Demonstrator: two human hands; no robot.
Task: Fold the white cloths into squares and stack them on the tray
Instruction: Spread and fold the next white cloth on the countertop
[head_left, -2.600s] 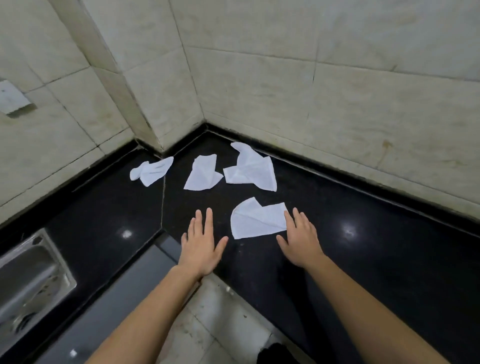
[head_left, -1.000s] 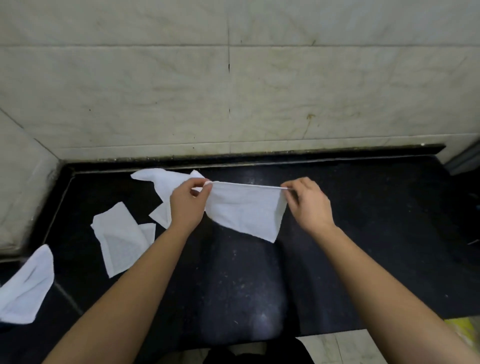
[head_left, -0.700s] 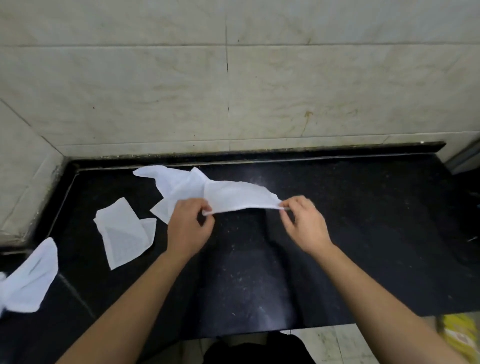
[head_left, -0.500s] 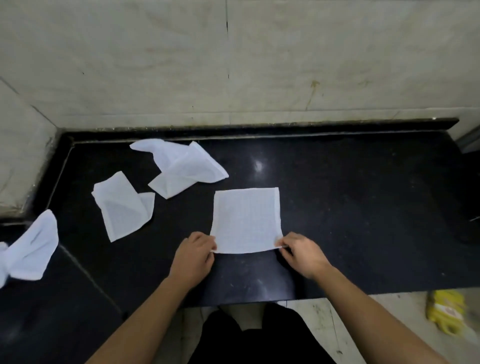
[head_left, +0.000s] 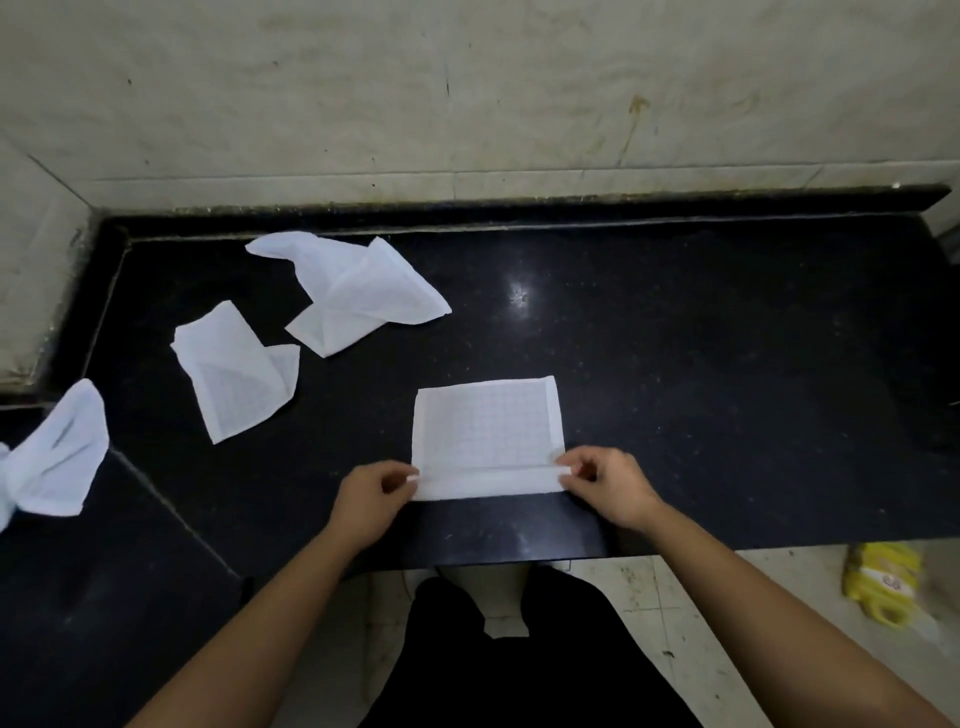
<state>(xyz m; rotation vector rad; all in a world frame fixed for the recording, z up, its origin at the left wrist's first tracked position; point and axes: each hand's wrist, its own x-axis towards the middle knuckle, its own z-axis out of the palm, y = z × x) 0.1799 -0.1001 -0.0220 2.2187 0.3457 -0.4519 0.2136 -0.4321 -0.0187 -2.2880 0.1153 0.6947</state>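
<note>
A white cloth (head_left: 488, 431) lay flat on the black counter (head_left: 701, 364), near its front edge. The left hand (head_left: 371, 499) pinched the near left corner and the right hand (head_left: 610, 486) the near right corner — the near hem turned up into a narrow strip. Three crumpled cloths (head_left: 353, 291) (all white) lay well apart to the left.

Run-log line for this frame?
left hand, right hand: pinch flat cloth near corners | edge folded over | three loose cloths unfolded | tray unseen
</note>
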